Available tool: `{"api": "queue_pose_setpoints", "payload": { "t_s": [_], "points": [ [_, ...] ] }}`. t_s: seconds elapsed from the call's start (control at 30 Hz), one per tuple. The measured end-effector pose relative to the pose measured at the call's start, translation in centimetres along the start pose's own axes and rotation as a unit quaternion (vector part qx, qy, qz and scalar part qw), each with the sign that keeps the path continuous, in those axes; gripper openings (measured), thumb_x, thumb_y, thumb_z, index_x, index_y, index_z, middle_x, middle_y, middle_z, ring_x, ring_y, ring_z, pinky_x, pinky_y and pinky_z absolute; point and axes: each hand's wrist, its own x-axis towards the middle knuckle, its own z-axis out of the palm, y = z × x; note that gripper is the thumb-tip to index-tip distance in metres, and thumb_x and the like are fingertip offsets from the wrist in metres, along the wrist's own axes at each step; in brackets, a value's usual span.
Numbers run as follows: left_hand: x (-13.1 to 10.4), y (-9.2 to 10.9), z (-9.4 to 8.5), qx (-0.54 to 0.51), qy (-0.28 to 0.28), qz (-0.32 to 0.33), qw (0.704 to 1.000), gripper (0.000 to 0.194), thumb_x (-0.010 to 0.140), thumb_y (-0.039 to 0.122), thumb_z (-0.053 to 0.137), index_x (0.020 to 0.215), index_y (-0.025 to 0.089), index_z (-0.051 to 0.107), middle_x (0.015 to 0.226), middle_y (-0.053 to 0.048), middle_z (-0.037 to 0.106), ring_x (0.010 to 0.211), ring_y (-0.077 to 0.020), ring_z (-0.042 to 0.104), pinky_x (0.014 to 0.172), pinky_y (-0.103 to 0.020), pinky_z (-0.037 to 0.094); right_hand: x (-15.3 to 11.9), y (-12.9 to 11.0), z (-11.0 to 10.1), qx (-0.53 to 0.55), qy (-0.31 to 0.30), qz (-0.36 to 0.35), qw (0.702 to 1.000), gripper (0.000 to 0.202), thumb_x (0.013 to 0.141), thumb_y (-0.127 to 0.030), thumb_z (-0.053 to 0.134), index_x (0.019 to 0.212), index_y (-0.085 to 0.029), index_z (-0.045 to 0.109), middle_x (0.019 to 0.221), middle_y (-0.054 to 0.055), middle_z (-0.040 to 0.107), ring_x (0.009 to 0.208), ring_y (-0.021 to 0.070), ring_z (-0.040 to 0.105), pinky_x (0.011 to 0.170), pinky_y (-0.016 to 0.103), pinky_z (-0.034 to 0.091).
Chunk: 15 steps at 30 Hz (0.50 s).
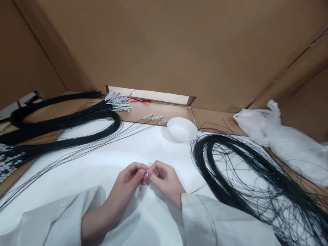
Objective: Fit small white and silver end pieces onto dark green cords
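My left hand [132, 177] and my right hand [164, 177] meet above the white work surface, fingertips pinched and almost touching. Between them shows a tiny thin piece [147, 171], part dark and part pale, too small to name. A thin line runs across the surface beside my right sleeve; where it ends is hidden. Beyond my hands stands a white bowl [182, 130], its contents hard to make out. To its left lie several thin dark cords with white, bead-like ends [157, 118].
Bundles of black cord [68, 122] with white beaded ends [117, 101] lie at left. At right is a large, loose coil of dark cord [219, 172], with a white plastic bag [297, 143] behind. Cardboard walls [169, 44] enclose the back and sides; a slot opens low in the back.
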Motion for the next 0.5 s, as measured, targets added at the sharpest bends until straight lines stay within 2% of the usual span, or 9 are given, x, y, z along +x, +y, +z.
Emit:
{"api": "queue_pose_setpoints", "payload": {
  "t_s": [0.23,0.5],
  "points": [
    [-0.03,0.02,0.03,-0.004,-0.012,-0.006,1.0,0.014,0.083,0.031,0.05,0.083,0.018,0.056,0.072,0.0,0.053,0.069,-0.0116,0.045,0.064,-0.023,0.036,-0.09,-0.34,-0.02,0.011,-0.003,0.004,1.0,0.008,0.073,-0.017,0.048,0.065,-0.015,0.049,0.06,0.001,0.056,0.058,0.0112,0.05,0.054,0.022,0.035],
    [0.04,-0.05,0.06,-0.019,0.001,0.0,1.0,0.014,0.081,0.03,0.053,0.079,0.017,0.057,0.068,0.001,0.051,0.064,-0.0106,0.045,0.061,-0.021,0.035,-0.03,-0.23,-0.01,0.008,-0.002,0.009,1.0,0.008,0.072,-0.019,0.049,0.066,-0.015,0.05,0.062,0.001,0.057,0.059,0.0117,0.051,0.055,0.023,0.036]
  ]
}}
